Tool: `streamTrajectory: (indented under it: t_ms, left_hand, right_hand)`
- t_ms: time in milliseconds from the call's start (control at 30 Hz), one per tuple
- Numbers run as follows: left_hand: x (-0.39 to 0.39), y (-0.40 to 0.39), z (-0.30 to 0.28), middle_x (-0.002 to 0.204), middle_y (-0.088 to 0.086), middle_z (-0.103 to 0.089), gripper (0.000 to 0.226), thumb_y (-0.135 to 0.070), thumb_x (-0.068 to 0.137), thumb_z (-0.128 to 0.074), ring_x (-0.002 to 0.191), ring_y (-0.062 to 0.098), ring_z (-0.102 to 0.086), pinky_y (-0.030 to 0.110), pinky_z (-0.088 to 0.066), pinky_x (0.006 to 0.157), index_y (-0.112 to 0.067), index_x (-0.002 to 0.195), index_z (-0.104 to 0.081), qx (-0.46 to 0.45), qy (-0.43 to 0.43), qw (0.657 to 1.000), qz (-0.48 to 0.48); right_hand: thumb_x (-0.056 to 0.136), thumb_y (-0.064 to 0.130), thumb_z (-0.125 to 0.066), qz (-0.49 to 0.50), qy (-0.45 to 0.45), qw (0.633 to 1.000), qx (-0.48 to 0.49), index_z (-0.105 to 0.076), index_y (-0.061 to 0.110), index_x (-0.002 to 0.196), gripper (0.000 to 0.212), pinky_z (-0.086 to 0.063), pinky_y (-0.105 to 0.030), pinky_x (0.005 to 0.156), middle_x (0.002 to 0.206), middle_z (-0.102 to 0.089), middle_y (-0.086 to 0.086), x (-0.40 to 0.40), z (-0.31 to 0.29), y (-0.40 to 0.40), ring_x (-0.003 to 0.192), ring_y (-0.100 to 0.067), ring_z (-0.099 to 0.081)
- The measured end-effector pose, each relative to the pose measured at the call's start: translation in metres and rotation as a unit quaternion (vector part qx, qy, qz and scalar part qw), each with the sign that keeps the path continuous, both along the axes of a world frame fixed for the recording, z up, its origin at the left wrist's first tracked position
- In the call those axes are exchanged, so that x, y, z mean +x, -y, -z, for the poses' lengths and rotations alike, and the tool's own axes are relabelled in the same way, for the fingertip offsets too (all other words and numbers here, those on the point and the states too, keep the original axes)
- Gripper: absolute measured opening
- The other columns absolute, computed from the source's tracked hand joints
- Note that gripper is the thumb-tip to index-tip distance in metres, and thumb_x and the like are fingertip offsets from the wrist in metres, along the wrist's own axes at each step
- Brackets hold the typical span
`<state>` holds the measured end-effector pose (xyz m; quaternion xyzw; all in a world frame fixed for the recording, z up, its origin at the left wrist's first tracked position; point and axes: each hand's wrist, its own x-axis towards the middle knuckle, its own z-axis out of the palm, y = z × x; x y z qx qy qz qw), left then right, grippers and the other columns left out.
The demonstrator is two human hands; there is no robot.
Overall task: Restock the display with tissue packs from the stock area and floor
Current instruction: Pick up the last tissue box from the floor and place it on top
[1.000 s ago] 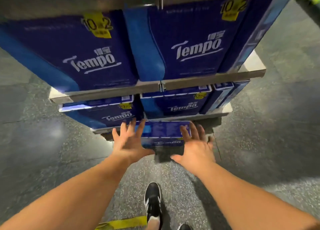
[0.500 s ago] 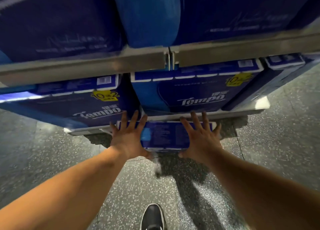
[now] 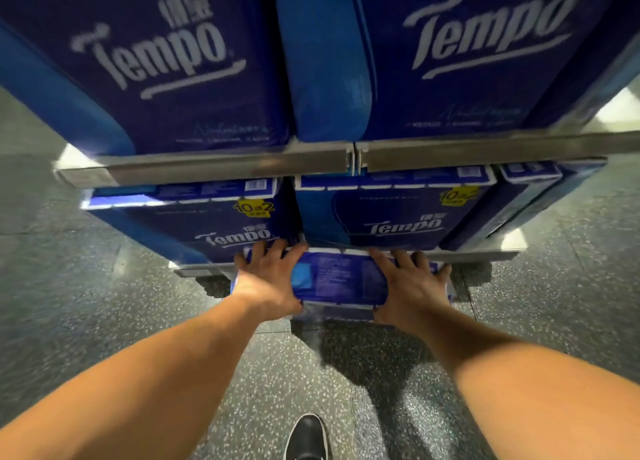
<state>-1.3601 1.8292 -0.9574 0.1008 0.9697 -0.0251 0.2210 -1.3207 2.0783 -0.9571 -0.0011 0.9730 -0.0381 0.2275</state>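
- While the head camera is looking steeply down the front of the display, a person is bending to a blue tissue pack (image 3: 341,279) lying low on the floor just below the bottom shelf (image 3: 485,251).
- Left hand (image 3: 268,281) is lying on the pack's left end, fingers spread and reaching over its far top edge, thumb hooking its near edge; right hand (image 3: 407,288) is mirroring this on the right end.
- Both hands are clasping the pack between them rather than pinching it, probably because it is wide and soft, and a two-sided hold is keeping it level; how hard they are squeezing, I cannot tell.
- Its long side is running left to right, parallel to the shelf edge, which should let it go onto the display without turning.
- Just above the hands, two Tempo packs are standing side by side on the bottom shelf: lower left pack (image 3: 221,224) and lower right pack (image 3: 394,213), logos facing outward so shoppers can read them; a third one (image 3: 530,196) is sitting at the far right.
- Higher up, a metal shelf rail (image 3: 214,168) is holding back two larger, blurred packs, upper left pack (image 3: 156,68) and upper right pack (image 3: 460,51).
- Near the bottom edge, a dark shoe (image 3: 306,437) is planted on the speckled floor (image 3: 86,321), bracing the stoop.
- Judging by the full shelf fronts, a free slot is not showing from this view.
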Motion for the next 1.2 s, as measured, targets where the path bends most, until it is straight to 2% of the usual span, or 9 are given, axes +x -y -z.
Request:
streamTrajectory:
  t_ms: [100,200,333,500,600,767,1000,1100,1200]
  left_hand:
    - [0.027,0.005,-0.081,0.153,-0.006,-0.03,0.112,-0.061,0.061,-0.071,0.136,0.029,-0.029,0.057,-0.031,0.107,-0.045,0.154,-0.011,0.003,-0.03,1.0,0.003]
    - [0.064,0.013,-0.17,0.149,-0.009,-0.036,0.11,-0.061,0.056,-0.068,0.132,0.028,-0.032,0.054,-0.03,0.106,-0.047,0.152,-0.016,0.021,-0.075,0.997,-0.004]
    - [0.108,0.025,-0.297,0.144,-0.013,-0.039,0.107,-0.061,0.055,-0.067,0.131,0.025,-0.033,0.052,-0.032,0.102,-0.047,0.152,-0.021,0.026,-0.129,0.991,-0.001]
    - [0.162,0.049,-0.461,0.139,-0.015,-0.038,0.104,-0.062,0.059,-0.064,0.128,0.023,-0.035,0.051,-0.034,0.101,-0.048,0.152,-0.02,0.03,-0.19,0.981,0.002]
    - [0.198,0.075,-0.555,0.14,-0.015,-0.039,0.108,-0.066,0.055,-0.066,0.129,0.023,-0.036,0.051,-0.038,0.102,-0.049,0.151,-0.02,0.042,-0.225,0.973,0.007]
    - [0.272,0.121,-0.695,0.138,-0.013,-0.043,0.121,-0.072,0.047,-0.076,0.129,0.025,-0.038,0.052,-0.042,0.099,-0.048,0.152,-0.022,0.038,-0.286,0.957,0.03]
    - [0.373,0.172,-0.839,0.141,-0.008,-0.045,0.126,-0.075,0.04,-0.071,0.128,0.029,-0.039,0.054,-0.041,0.102,-0.047,0.154,-0.023,0.065,-0.354,0.932,0.028]
    - [0.404,0.189,-0.883,0.148,-0.006,-0.042,0.127,-0.074,0.041,-0.07,0.133,0.03,-0.036,0.053,-0.038,0.105,-0.045,0.155,-0.023,0.082,-0.391,0.917,0.017]
    - [0.427,0.201,-0.925,0.145,-0.007,-0.041,0.125,-0.074,0.044,-0.069,0.131,0.03,-0.035,0.054,-0.037,0.104,-0.045,0.155,-0.022,0.083,-0.419,0.904,0.018]
  right_hand:
    - [0.069,0.06,-0.073,-0.014,-0.025,1.0,-0.005,0.006,0.047,0.156,0.118,-0.017,-0.078,0.111,0.151,-0.028,0.003,0.023,-0.081,0.003,0.14,-0.034,-0.026]
    - [0.069,0.062,-0.074,-0.016,-0.023,1.0,0.012,0.007,0.049,0.156,0.12,-0.016,-0.076,0.113,0.157,-0.022,0.003,0.052,-0.176,0.008,0.145,-0.034,-0.022]
    - [0.068,0.06,-0.074,-0.029,-0.078,0.996,0.017,0.0,0.049,0.156,0.116,-0.019,-0.07,0.113,0.16,-0.022,0.003,0.095,-0.304,0.015,0.143,-0.031,-0.024]
    - [0.073,0.062,-0.073,-0.045,-0.132,0.99,0.012,0.001,0.049,0.157,0.113,-0.015,-0.071,0.114,0.163,-0.017,0.001,0.143,-0.468,0.037,0.146,-0.032,-0.02]
    - [0.071,0.066,-0.074,-0.053,-0.172,0.984,0.007,-0.001,0.052,0.157,0.113,-0.017,-0.073,0.113,0.163,-0.02,0.003,0.179,-0.56,0.057,0.146,-0.034,-0.021]
    - [0.068,0.065,-0.076,-0.049,-0.24,0.97,0.012,-0.009,0.054,0.155,0.111,-0.026,-0.066,0.109,0.156,-0.028,0.006,0.256,-0.691,0.1,0.14,-0.032,-0.027]
    - [0.064,0.065,-0.08,-0.058,-0.305,0.95,0.026,-0.012,0.054,0.155,0.114,-0.025,-0.066,0.111,0.153,-0.031,0.005,0.357,-0.844,0.147,0.139,-0.032,-0.028]
    - [0.061,0.066,-0.078,-0.07,-0.354,0.932,0.036,-0.013,0.055,0.155,0.114,-0.025,-0.066,0.111,0.154,-0.032,0.005,0.386,-0.895,0.163,0.139,-0.031,-0.029]
    - [0.062,0.068,-0.076,-0.08,-0.39,0.917,0.034,-0.013,0.055,0.154,0.112,-0.025,-0.066,0.11,0.149,-0.034,0.006,0.406,-0.932,0.172,0.137,-0.031,-0.029]
